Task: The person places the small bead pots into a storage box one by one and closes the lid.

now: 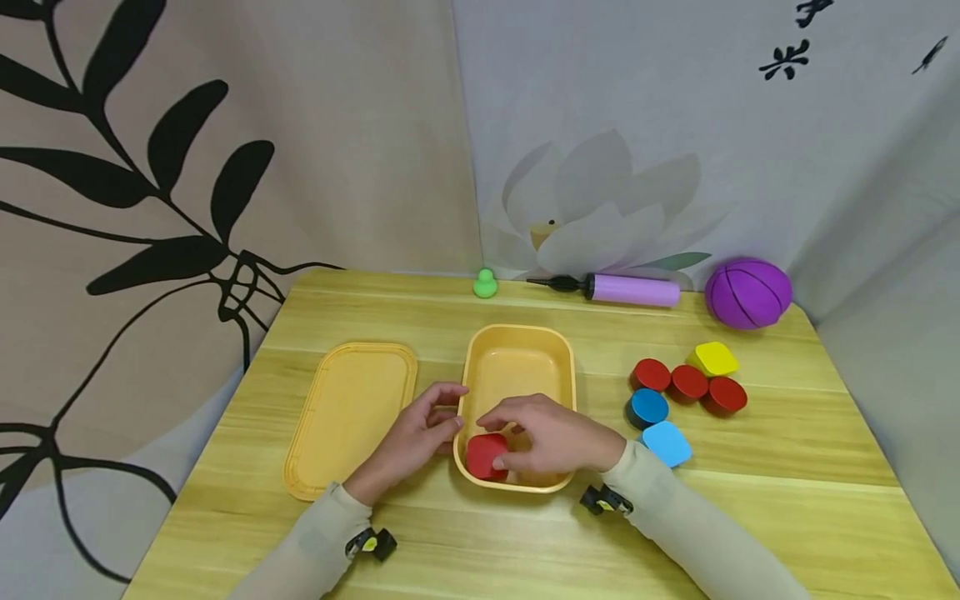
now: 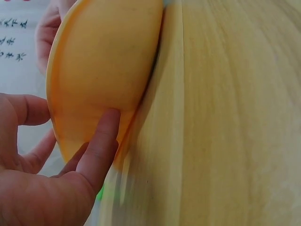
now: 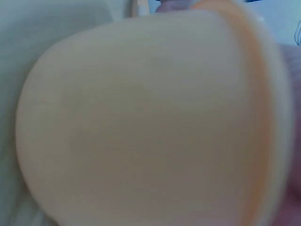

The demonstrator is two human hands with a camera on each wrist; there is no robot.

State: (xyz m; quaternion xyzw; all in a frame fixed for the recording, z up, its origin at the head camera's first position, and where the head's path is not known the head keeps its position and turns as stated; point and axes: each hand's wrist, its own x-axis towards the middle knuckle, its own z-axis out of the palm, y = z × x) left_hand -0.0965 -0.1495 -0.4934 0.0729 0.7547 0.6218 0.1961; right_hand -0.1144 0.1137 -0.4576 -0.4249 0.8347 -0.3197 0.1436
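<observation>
A yellow-orange plastic box point(image 1: 517, 367) stands in the middle of the table. In its near left corner lies a red rounded-square block point(image 1: 486, 455). My right hand point(image 1: 551, 429) reaches into the box above this block, the thumb's tip overlapping the block's right side and the index fingertip just beyond its far edge. My left hand point(image 1: 420, 429) rests against the box's left side with spread fingers. In the left wrist view, fingertips point(image 2: 112, 117) touch the box's outer wall point(image 2: 108, 56). The box's wall point(image 3: 141, 117) fills most of the right wrist view, hiding that hand's fingertips.
A matching lid point(image 1: 352, 417) lies left of the box. To the right are red round blocks point(image 1: 687, 384), a yellow block point(image 1: 714, 359), a dark blue block point(image 1: 647, 408) and a light blue one point(image 1: 666, 444). A green knob-like piece point(image 1: 485, 284), purple pump point(image 1: 633, 290) and purple ball point(image 1: 748, 293) line the back.
</observation>
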